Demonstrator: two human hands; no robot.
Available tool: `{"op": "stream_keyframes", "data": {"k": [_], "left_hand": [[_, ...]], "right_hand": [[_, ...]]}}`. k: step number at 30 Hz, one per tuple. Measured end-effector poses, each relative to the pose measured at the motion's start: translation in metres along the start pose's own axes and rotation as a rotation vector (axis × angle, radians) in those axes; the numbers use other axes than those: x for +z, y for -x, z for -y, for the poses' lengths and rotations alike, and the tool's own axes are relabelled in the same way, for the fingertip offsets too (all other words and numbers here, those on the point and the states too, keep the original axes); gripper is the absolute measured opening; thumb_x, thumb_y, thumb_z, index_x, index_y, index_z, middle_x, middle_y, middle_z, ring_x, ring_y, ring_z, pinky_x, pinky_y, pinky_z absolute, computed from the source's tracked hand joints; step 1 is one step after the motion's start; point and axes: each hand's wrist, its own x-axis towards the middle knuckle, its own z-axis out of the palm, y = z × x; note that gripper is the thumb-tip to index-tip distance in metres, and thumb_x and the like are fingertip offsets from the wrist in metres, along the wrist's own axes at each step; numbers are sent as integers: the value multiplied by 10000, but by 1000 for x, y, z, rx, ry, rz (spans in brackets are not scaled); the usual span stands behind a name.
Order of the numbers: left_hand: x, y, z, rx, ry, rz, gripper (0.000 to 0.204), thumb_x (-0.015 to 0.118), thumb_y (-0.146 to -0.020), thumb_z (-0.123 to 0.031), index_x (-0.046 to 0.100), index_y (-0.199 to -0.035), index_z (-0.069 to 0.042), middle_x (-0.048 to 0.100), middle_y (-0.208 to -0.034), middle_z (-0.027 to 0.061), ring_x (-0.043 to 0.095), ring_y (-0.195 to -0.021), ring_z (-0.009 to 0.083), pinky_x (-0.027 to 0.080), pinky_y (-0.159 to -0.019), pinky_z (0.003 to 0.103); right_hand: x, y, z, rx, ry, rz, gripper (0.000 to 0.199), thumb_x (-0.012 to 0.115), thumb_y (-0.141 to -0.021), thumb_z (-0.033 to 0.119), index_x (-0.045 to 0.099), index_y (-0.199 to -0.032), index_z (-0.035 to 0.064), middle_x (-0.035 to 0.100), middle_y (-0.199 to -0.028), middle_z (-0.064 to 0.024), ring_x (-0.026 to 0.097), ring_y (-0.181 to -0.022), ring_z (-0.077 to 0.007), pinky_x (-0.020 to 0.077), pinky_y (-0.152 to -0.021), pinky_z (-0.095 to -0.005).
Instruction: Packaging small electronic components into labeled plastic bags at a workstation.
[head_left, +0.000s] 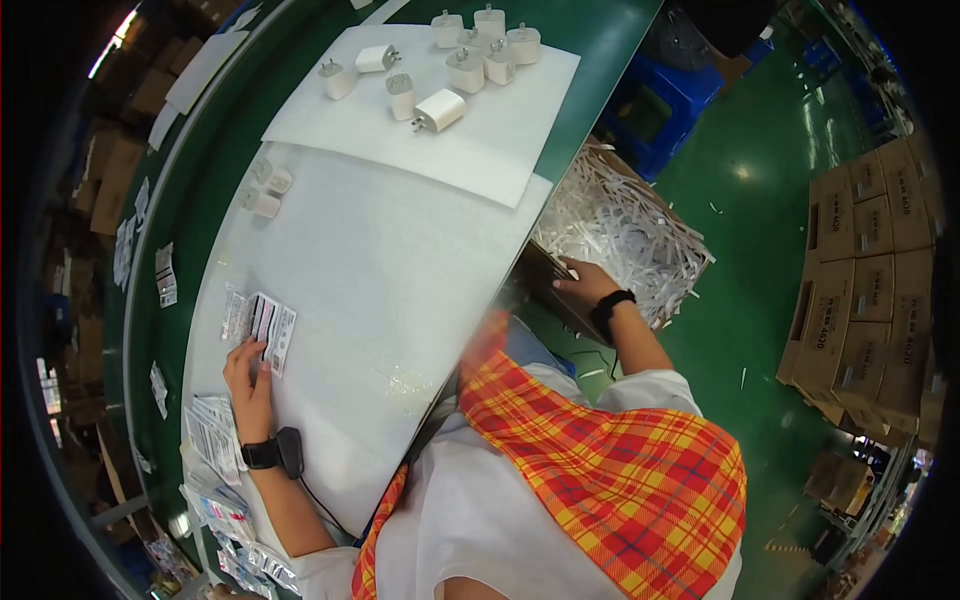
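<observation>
My left hand (pixel 248 375) is at the left side of the white foam sheet (pixel 350 270), fingertips closed on the lower edge of a small printed card (pixel 272 325). Another printed slip partly shows behind that card. Beyond the table's right edge, my right hand (pixel 592 285) grips the rim of a brown cardboard box (pixel 565 300) with curled fingers. Two white plug adapters (pixel 262 200) sit on the foam above my left hand. Farther off, several more adapters (pixel 438 110) stand or lie on a second foam sheet (pixel 490 165).
Printed slips (pixel 212 440) and clear plastic bags (pixel 235 530) lie at the lower left. A carton of shredded paper (pixel 630 230) stands on the green floor, below a blue stool (pixel 665 110). Stacked cartons (pixel 870 290) line the right side.
</observation>
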Motion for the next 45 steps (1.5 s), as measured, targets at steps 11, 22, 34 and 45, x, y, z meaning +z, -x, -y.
{"op": "stream_keyframes", "data": {"k": [11, 22, 34, 45], "left_hand": [[4, -4, -3, -7, -13, -20, 274, 567, -879, -68, 614, -1147, -93, 522, -1304, 114, 431, -1224, 295, 308, -1058, 371], [2, 7, -11, 51, -224, -140, 331, 689, -761, -240, 655, -1069, -123, 613, -1197, 69, 500, -1128, 286, 331, -976, 422], [2, -10, -38, -26, -296, -171, 279, 708, -711, -182, 665, -983, -139, 624, -1023, 37, 533, -988, 243, 359, -840, 403], [-69, 104, 76, -513, -432, -455, 554, 708, -776, -256, 520, -1287, -151, 519, -1329, 119, 474, -1217, 307, 349, -994, 472]], "right_hand": [[40, 38, -16, 41, 216, 151, 303, 624, -859, 263, 666, -1107, 94, 683, -971, -191, 656, -917, -328, 491, -810, -386], [-102, 89, 191, -227, 272, 76, 381, 625, -891, 243, 625, -1153, -34, 686, -1033, -166, 642, -974, -231, 481, -865, -329], [107, 30, 434, -883, 371, 497, 576, 690, -773, 175, 426, -1253, -2, 606, -1029, -191, 613, -904, -295, 488, -816, -366], [164, -40, 475, -1226, 700, 666, 848, 719, -723, 164, 296, -1453, 92, 452, -1323, -224, 500, -1191, -351, 393, -1004, -395]]}}
